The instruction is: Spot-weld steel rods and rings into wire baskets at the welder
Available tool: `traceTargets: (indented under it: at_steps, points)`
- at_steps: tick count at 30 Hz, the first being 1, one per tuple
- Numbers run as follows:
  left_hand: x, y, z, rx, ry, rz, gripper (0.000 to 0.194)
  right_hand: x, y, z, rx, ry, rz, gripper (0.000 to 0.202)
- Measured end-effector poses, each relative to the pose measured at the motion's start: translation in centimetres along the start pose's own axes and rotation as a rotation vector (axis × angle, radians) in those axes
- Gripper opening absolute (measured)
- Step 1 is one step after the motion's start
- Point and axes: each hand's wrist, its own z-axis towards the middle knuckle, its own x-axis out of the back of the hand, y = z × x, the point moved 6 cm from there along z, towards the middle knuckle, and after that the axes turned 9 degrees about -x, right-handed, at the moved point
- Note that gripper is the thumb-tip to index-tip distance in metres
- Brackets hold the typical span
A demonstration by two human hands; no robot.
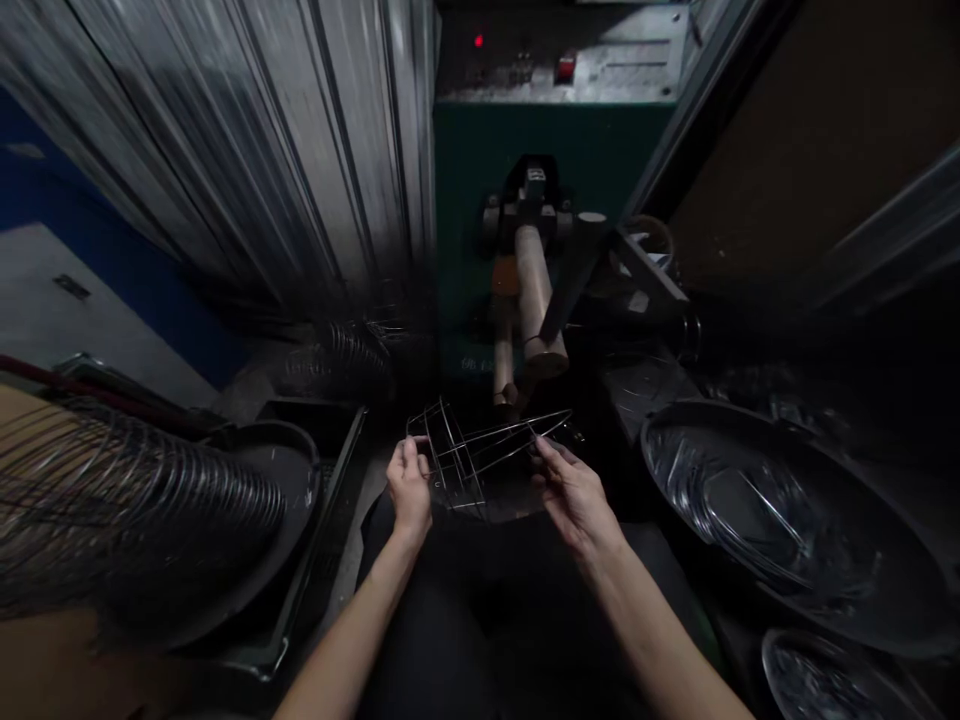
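Note:
Between my hands, above my lap, is a frame of thin bent metal wires point(459, 455). My left hand point(410, 487) is closed on its left side, thumb and fingers pinching the wire. On the right, my right hand point(574, 488) pinches the narrower end of the same frame, with the thumb and forefinger at the wire. Just beyond the frame, the pale cylindrical arms of a green machine point(469, 200) point toward me; the upper arm point(536, 290) ends above the wire frame. The frame appears apart from these arms.
At left, a black tray point(296, 455) bears a long stack of wire rings point(187, 490). A wide dark basin point(885, 590) of loose wire pieces stands at right, with a smaller bowl point(817, 680) below it. Corrugated metal sheeting point(300, 120) rises behind at left.

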Motion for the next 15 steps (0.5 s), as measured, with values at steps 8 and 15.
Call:
traceTargets:
  at_steps: [8, 15]
  points:
    - [-0.3, 0.6, 0.3, 0.038, -0.021, -0.001, 0.041, -0.8, 0.3, -0.1, -0.046, 0.061, 0.108, 0.034]
    - [-0.2, 0.9, 0.7, 0.071, -0.016, 0.013, 0.042, -1.6, 0.4, -0.1, -0.035, 0.075, 0.118, 0.03]
